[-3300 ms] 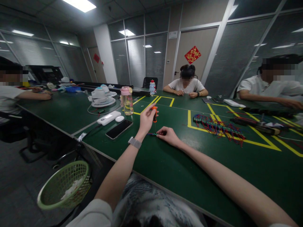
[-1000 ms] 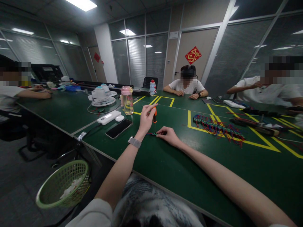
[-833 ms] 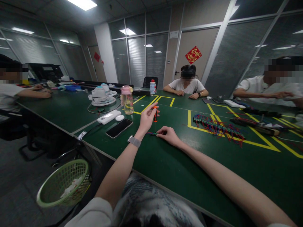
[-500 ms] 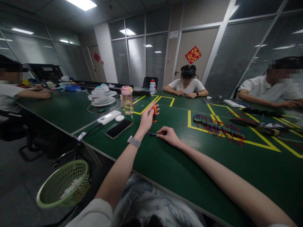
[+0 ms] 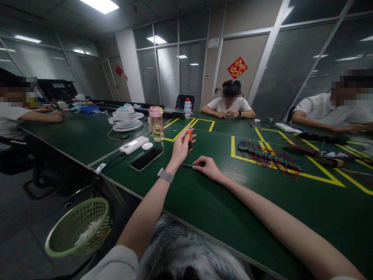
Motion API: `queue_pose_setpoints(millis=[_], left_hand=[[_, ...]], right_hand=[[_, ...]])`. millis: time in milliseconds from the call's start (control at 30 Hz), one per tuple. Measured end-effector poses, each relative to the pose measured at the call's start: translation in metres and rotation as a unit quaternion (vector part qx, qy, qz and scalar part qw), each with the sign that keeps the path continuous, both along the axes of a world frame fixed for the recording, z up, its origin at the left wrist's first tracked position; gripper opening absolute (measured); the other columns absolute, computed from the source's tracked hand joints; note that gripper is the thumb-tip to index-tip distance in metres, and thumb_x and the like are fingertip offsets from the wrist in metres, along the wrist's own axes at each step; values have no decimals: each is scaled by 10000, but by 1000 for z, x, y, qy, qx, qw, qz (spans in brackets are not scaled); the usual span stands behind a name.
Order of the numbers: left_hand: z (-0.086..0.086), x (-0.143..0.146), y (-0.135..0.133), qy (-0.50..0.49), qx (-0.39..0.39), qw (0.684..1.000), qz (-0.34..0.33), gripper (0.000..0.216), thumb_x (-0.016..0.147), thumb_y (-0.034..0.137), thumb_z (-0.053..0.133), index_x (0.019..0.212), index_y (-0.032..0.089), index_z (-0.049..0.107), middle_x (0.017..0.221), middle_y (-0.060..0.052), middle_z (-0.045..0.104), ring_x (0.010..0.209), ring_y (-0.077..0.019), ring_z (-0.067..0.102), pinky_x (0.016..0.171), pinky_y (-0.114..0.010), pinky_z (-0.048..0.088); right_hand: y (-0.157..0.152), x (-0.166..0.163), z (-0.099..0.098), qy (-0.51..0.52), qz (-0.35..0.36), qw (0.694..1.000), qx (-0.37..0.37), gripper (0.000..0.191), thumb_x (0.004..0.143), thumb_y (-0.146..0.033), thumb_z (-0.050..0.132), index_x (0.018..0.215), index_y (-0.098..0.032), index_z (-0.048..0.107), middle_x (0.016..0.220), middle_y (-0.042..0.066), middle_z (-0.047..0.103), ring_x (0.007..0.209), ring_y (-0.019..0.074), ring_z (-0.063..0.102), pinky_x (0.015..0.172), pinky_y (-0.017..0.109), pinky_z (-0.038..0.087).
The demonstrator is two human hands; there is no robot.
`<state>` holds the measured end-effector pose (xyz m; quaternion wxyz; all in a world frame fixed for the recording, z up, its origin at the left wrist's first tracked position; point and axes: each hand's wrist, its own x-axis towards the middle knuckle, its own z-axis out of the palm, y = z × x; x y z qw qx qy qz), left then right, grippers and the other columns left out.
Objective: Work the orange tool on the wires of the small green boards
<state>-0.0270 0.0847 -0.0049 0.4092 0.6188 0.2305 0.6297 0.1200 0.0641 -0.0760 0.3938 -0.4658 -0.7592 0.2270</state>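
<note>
The screwdriver has an orange and black handle and a thin shaft, and stands nearly upright beneath the left hand, its tip down at a small green circuit board with dark and coloured wires. The board lies on the green table below the left hand, just beside the right hand's fingertips; its finer detail is too small to make out.

Against the frame from a second ago, the left hand's fingers are more fanned out and show more of the orange handle, while the right hand and the board keep their place. The co-worker on the right has lowered a raised arm to the table.

The left hand is loosely closed about the handle, fingers partly extended. The right hand pinches the board's near end between thumb and fingers. A phone lies left of the grip; a heap of wired boards lies well to its right.
</note>
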Motion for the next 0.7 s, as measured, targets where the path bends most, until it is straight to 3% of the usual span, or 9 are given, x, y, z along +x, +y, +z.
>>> queue_pose_setpoints(millis=[167,267,400,500,600,700], left_hand=[[1,-3,-4,57,66,987,133,326,781,333,636,1089,224,633,997,-51,599,836,-134,596,706,-247,523],[2,-6,-4,91,106,970,201,238,785,342,634,991,232,682,993,-46,543,899,-134,564,762,-237,499],[1,-4,-2,54,71,992,93,326,913,297,409,1182,236,583,1194,-78,520,970,-145,586,786,-264,517],[-1,-1,1,18,38,998,40,369,911,283,403,1261,231,508,1259,-91,530,925,-146,617,764,-287,537],[-1,0,-1,28,35,996,78,376,866,292,505,1234,215,532,1143,-84,601,842,-134,622,712,-270,538],[2,-3,-7,75,81,979,169,293,815,313,593,1088,216,637,968,-48,604,800,-124,593,686,-241,512]], right_hand=[[0,0,1,0,-2,1000,0,125,690,-232,691,781,-148,709,736,38,653,681,146,589,640,266,466],[-1,0,1,0,-2,1000,-3,128,690,-233,691,783,-146,709,738,39,652,680,145,589,636,265,467],[0,0,1,0,-1,1000,-1,129,691,-227,692,784,-140,710,745,44,650,682,147,590,635,265,469],[1,0,-1,1,0,1000,2,128,691,-229,693,784,-143,711,745,43,649,680,146,589,635,266,469],[1,0,-2,2,0,1000,3,124,690,-234,693,781,-152,711,740,38,651,680,146,590,634,266,469],[1,0,-2,3,0,1000,4,124,692,-238,690,779,-153,711,744,39,654,685,147,594,640,267,472]])
